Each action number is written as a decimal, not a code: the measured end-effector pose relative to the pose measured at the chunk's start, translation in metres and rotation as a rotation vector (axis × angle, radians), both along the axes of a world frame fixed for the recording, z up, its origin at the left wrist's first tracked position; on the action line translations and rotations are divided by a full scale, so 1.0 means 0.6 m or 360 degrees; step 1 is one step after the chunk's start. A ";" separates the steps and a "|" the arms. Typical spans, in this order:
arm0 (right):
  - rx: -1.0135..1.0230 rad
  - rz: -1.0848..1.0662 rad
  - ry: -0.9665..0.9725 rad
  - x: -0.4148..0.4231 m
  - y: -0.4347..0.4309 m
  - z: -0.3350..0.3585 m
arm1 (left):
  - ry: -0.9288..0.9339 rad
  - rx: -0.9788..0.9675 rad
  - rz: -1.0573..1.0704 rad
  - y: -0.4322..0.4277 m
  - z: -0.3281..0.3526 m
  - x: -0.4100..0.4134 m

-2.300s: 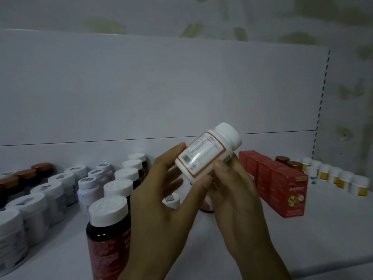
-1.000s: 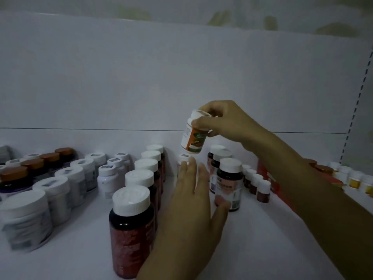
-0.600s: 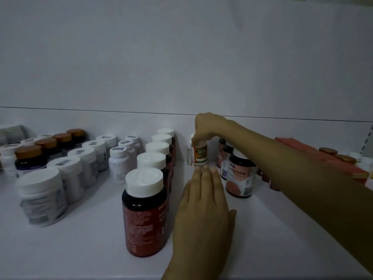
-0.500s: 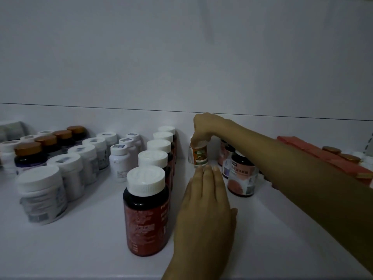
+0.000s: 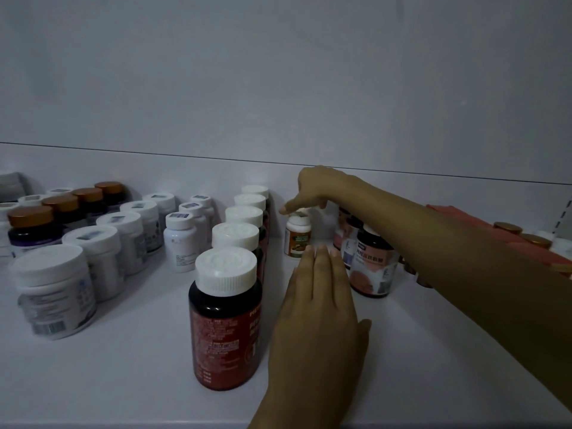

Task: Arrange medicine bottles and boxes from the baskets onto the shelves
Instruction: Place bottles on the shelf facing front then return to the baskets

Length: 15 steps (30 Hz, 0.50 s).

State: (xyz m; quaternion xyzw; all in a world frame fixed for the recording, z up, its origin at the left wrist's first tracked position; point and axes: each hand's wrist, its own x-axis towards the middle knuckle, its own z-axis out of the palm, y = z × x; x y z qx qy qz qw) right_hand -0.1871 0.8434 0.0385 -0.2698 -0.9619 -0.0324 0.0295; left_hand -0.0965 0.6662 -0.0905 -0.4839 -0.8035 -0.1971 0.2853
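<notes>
While arched over small bottle [image 5: 297, 239], right hand [image 5: 322, 187] fingers loosely curled, grip undeterminable; left hand [image 5: 318, 305] flat, fingers straight, on open shelf [image 5: 402, 351] lane beside dark-bottle row [image 5: 238, 239].

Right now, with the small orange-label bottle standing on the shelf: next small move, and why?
Probably lift the right hand clear and draw it back. The small orange-label bottle stands upright on the shelf, and the fingers above its cap look loose, not gripping. The left hand lies flat just in front of it, fingers straight, so it looks placed.
</notes>
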 end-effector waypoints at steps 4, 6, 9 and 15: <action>0.0135 -0.0049 -0.0030 -0.010 -0.014 -0.012 | 0.0029 0.0044 -0.0020 0.001 -0.003 -0.003; 0.0193 -0.0053 -0.0040 -0.013 -0.020 -0.012 | 0.0033 0.0054 -0.0026 0.001 -0.003 -0.003; 0.0075 -0.0041 -0.0113 -0.018 -0.019 -0.005 | 0.0036 0.0073 -0.0036 -0.001 -0.007 -0.004; -0.0017 -0.0062 -0.0203 -0.017 -0.017 0.002 | 0.0034 0.0118 -0.0064 -0.002 -0.009 -0.007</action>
